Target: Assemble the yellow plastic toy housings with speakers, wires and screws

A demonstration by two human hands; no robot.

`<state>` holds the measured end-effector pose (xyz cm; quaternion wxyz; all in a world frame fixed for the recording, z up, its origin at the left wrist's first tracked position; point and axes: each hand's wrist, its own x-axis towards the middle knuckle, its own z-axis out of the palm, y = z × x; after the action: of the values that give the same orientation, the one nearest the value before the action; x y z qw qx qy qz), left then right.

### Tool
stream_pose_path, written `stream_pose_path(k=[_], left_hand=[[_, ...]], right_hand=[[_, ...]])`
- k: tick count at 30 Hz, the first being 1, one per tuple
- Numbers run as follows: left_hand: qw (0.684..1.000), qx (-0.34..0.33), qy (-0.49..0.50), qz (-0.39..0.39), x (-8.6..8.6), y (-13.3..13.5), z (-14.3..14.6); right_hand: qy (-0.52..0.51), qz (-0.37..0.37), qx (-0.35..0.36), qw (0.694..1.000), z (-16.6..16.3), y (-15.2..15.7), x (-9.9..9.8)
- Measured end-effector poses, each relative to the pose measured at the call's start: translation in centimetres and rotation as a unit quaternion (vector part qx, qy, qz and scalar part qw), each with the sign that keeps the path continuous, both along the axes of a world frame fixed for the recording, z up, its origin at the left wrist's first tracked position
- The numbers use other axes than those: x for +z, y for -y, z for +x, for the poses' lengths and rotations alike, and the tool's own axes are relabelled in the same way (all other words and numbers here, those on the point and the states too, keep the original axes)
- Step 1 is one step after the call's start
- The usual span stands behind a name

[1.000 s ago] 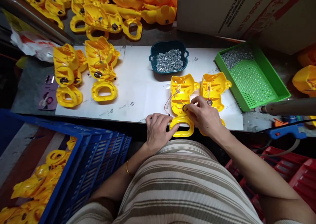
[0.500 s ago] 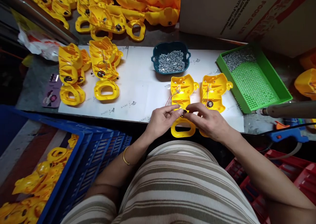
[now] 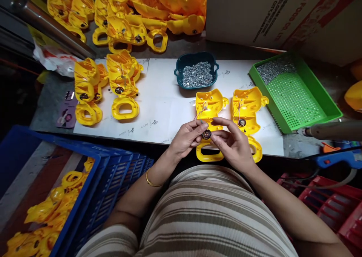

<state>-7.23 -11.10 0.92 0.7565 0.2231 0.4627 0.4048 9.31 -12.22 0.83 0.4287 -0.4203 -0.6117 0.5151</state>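
A small round black speaker is held up over a yellow plastic shell half with a handle loop. My left hand pinches the speaker's left side between thumb and fingers. At its right edge, my right hand has its thumb and a finger on the rim, index finger raised. Thin wires run from the shell toward my left fingers. To the right lies a matching yellow shell half with a round speaker seated inside. My hands hide parts of the nearer shell.
Behind the shells stand a dark teal basket of small metal parts and a green tray. Yellow shells are stacked left. A blue crate stands below left, a blue glue gun right, a cardboard box behind.
The speaker has come up and toward me, turned so its round face shows. My right hand has shifted left off the right shell's handle. The view has tilted slightly.
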Motion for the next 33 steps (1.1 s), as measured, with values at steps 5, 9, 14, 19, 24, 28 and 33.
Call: stream_pose_path(k=[5,9,14,19,24,28,33], left_hand=[[1.0,0.009,-0.008,0.014,0.0,0.0,0.0],[0.999,0.009,-0.042,0.018,0.0,0.0,-0.4],[0.999,0.041,-0.029,-0.008,0.0,0.0,-0.7],[0.997,0.063,-0.031,0.005,0.0,0.0,-0.6],[0.995,0.077,-0.046,0.032,-0.1,0.1,-0.3],[0.994,0.057,-0.076,0.055,-0.3,0.2,-0.7],[0.961,0.048,-0.226,0.152,-1.3,0.3,-1.6]], right_hand=[[-0.062,-0.11,-0.013,0.992,-0.7,0.0,-0.4],[0.106,0.123,-0.044,0.986,0.1,-0.4,-0.1],[0.204,0.27,0.002,0.941,0.2,0.1,0.0],[0.153,0.188,-0.05,0.969,0.1,0.2,-0.6],[0.149,0.168,-0.037,0.974,0.0,-0.2,-0.8],[0.155,0.153,-0.031,0.976,0.3,-0.7,-0.9],[0.301,0.152,-0.029,0.941,0.7,-1.8,-1.2]])
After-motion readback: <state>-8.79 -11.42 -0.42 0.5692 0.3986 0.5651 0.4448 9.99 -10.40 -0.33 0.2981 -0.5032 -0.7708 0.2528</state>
